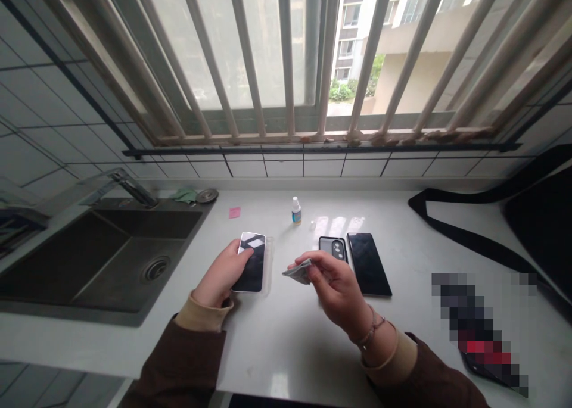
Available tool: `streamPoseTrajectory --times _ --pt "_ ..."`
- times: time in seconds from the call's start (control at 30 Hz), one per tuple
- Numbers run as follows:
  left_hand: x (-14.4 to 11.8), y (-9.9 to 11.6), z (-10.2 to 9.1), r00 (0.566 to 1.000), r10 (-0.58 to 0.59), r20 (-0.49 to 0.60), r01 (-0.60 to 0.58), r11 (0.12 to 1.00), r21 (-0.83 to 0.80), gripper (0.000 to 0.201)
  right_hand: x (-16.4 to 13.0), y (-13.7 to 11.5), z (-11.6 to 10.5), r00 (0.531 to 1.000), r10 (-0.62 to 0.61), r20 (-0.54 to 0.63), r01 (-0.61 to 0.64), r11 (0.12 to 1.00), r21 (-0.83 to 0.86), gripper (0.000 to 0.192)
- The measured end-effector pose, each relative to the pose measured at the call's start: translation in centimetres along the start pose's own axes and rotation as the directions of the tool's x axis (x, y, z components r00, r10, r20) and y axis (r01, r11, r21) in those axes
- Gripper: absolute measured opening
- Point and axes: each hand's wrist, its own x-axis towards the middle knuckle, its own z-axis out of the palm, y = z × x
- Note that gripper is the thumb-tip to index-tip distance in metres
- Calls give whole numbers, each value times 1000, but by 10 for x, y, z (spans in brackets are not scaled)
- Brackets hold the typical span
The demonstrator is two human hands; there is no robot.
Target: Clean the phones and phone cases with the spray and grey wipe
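Note:
My left hand (221, 275) grips the left edge of a smartphone (252, 262) with a white frame and dark screen, lying on the white counter (290, 330). A clear strip, perhaps a case or film, lies along the phone's right side. My right hand (337, 289) pinches a small folded grey cloth (298, 271) just right of that phone. Behind the right hand lie a dark phone case with camera cutouts (334, 246) and a second black phone (369, 263), screen up.
A dark sink (111, 259) with a faucet (131, 187) fills the left. A small white dropper bottle (296, 211), its tiny cap (312, 224) and a pink note (235, 212) sit near the tiled wall. A black bag with a strap (527, 217) lies at right. Barred window behind.

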Motion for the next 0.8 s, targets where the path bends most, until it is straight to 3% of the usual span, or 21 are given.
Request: streamPoseTrajectory --times 0.2,0.4,0.67,0.8 --pt "10 -12 9 992 126 -2 -122 970 211 32 0 0 -1 1000 -4 -9 4 999 -33 20" --pt "13 -11 11 988 148 33 -150 917 370 32 1 -1 -1 1000 -27 6 27 997 -71 21" --pt "13 -6 7 963 256 88 -249 707 662 31 3 -5 1 998 -58 14 59 992 -111 20" --pt "13 -4 7 967 229 115 -243 674 698 32 4 -7 2 998 -66 21 68 990 -120 20"
